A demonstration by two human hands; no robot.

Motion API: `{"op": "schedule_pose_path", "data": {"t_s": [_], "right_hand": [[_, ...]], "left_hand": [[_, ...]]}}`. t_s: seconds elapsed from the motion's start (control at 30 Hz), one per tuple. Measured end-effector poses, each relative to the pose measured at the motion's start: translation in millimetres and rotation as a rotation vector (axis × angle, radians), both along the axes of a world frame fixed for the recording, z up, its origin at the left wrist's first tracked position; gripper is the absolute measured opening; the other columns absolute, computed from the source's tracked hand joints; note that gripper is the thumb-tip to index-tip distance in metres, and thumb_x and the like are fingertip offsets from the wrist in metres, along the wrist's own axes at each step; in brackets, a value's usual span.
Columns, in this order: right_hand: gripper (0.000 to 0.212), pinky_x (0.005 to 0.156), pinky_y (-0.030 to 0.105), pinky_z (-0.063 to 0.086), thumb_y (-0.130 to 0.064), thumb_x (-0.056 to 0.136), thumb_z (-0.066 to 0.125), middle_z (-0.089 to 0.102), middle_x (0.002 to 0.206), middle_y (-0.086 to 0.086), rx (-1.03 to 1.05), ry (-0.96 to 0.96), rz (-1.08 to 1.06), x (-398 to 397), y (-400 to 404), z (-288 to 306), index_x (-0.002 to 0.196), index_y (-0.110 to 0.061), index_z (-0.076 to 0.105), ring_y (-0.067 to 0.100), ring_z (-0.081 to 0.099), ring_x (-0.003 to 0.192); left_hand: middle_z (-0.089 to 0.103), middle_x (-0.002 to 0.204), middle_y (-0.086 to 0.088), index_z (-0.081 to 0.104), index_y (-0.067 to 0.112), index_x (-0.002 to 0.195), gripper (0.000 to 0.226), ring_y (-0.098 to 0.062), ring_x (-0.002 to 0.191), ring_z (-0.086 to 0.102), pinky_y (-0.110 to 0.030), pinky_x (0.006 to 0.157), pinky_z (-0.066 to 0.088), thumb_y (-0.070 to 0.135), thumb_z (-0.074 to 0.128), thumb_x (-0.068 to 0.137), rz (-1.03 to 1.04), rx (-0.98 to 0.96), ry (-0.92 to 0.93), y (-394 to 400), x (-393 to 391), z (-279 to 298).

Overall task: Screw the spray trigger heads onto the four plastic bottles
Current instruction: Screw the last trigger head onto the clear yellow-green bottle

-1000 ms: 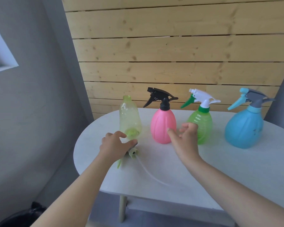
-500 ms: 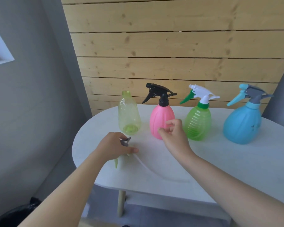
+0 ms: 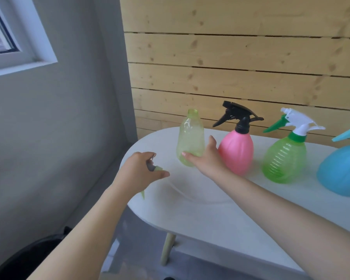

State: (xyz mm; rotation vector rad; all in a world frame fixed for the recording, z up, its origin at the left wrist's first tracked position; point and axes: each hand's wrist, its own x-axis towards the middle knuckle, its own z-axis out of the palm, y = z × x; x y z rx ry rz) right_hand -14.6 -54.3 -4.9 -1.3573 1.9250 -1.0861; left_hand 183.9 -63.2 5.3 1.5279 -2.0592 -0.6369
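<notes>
A pale yellow-green bottle (image 3: 189,136) with an open neck stands at the table's left end. My right hand (image 3: 205,158) wraps around its lower part. My left hand (image 3: 138,171) is closed on a loose spray trigger head (image 3: 154,167), grey and light green, just above the table; its clear tube (image 3: 182,194) trails to the right. A pink bottle (image 3: 236,151) carries a black trigger head. A green ribbed bottle (image 3: 284,159) carries a white and green head. A blue bottle (image 3: 343,168) sits at the right edge, partly cut off.
The white oval table (image 3: 210,217) stands against a wooden plank wall (image 3: 230,67). A grey wall with a window lies to the left. A dark object (image 3: 28,257) sits on the floor at the lower left.
My right hand moved left from in front of the pink bottle and took hold of the open yellow-green bottle. My left hand closed on the trigger head. The camera turned left.
</notes>
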Motion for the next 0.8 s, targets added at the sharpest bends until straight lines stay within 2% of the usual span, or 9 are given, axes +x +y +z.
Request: {"op": "schedule_pose_path", "data": {"t_s": [0.07, 0.13, 0.2, 0.33, 0.43, 0.5, 0.63, 0.8], "right_hand": [[0.104, 0.083, 0.029, 0.039, -0.04, 0.069, 0.075, 0.042, 0.139, 0.006, -0.023, -0.079, -0.026, 2, -14, -3, 0.143, -0.016, 0.006, 0.025, 0.046, 0.122], [0.101, 0.087, 0.03, 0.04, -0.037, 0.065, 0.079, 0.043, 0.138, 0.002, -0.052, -0.125, -0.038, 5, -26, -6, 0.14, -0.021, 0.013, 0.024, 0.045, 0.123], [0.095, 0.084, 0.028, 0.038, -0.036, 0.063, 0.081, 0.044, 0.136, -0.001, -0.066, -0.146, -0.042, 7, -34, -9, 0.136, -0.023, 0.022, 0.022, 0.046, 0.122], [0.088, 0.085, 0.028, 0.038, -0.037, 0.061, 0.082, 0.045, 0.135, -0.001, -0.073, -0.121, 0.016, 10, -32, -13, 0.131, -0.026, 0.031, 0.02, 0.047, 0.121], [0.089, 0.086, 0.028, 0.038, -0.04, 0.057, 0.083, 0.046, 0.134, -0.001, -0.093, -0.075, 0.092, 13, -12, -13, 0.13, -0.03, 0.032, 0.015, 0.047, 0.117], [0.089, 0.086, 0.028, 0.038, -0.042, 0.055, 0.083, 0.047, 0.133, -0.002, -0.118, -0.055, 0.132, 10, 8, -6, 0.129, -0.032, 0.033, 0.011, 0.045, 0.113], [0.092, 0.089, 0.025, 0.036, -0.044, 0.056, 0.082, 0.045, 0.125, -0.007, -0.165, 0.051, 0.224, -10, 54, 15, 0.131, -0.03, 0.031, 0.006, 0.043, 0.116], [0.094, 0.089, 0.029, 0.041, -0.047, 0.053, 0.08, 0.047, 0.126, -0.01, -0.149, 0.265, 0.172, -61, 116, 33, 0.133, -0.036, 0.03, 0.011, 0.047, 0.114]], "left_hand": [[0.053, 0.087, 0.009, 0.051, 0.015, 0.131, 0.076, 0.001, 0.074, 0.048, -0.01, 0.061, 0.035, 0.047, 0.077, 0.067, -0.025, 0.009, -0.011, -1, 4, -1], [0.056, 0.088, 0.006, 0.05, 0.014, 0.131, 0.077, 0.002, 0.074, 0.049, -0.01, 0.061, 0.036, 0.048, 0.077, 0.067, -0.054, 0.02, -0.016, -3, 5, -3], [0.058, 0.092, 0.004, 0.05, 0.014, 0.132, 0.078, 0.001, 0.076, 0.05, -0.01, 0.062, 0.036, 0.048, 0.077, 0.067, -0.066, 0.031, -0.005, -4, 6, -4], [0.055, 0.089, 0.009, 0.052, 0.016, 0.128, 0.074, -0.002, 0.079, 0.05, -0.012, 0.061, 0.035, 0.048, 0.078, 0.066, -0.056, 0.06, 0.012, -4, 4, -2], [0.054, 0.084, 0.013, 0.053, 0.016, 0.127, 0.073, 0.002, 0.078, 0.051, -0.013, 0.059, 0.036, 0.048, 0.078, 0.066, -0.073, 0.072, 0.011, -2, 0, 1], [0.054, 0.084, 0.013, 0.052, 0.016, 0.128, 0.074, -0.004, 0.081, 0.053, -0.014, 0.06, 0.036, 0.048, 0.078, 0.066, -0.094, 0.093, 0.002, 2, -3, 3], [0.056, 0.086, 0.013, 0.052, 0.018, 0.128, 0.076, -0.001, 0.082, 0.054, -0.014, 0.061, 0.037, 0.049, 0.079, 0.064, -0.122, 0.146, 0.008, 11, -5, 3], [0.056, 0.09, 0.016, 0.052, 0.02, 0.13, 0.078, 0.004, 0.082, 0.053, -0.01, 0.062, 0.035, 0.052, 0.078, 0.064, -0.135, 0.157, 0.018, 20, -15, 5]]}}
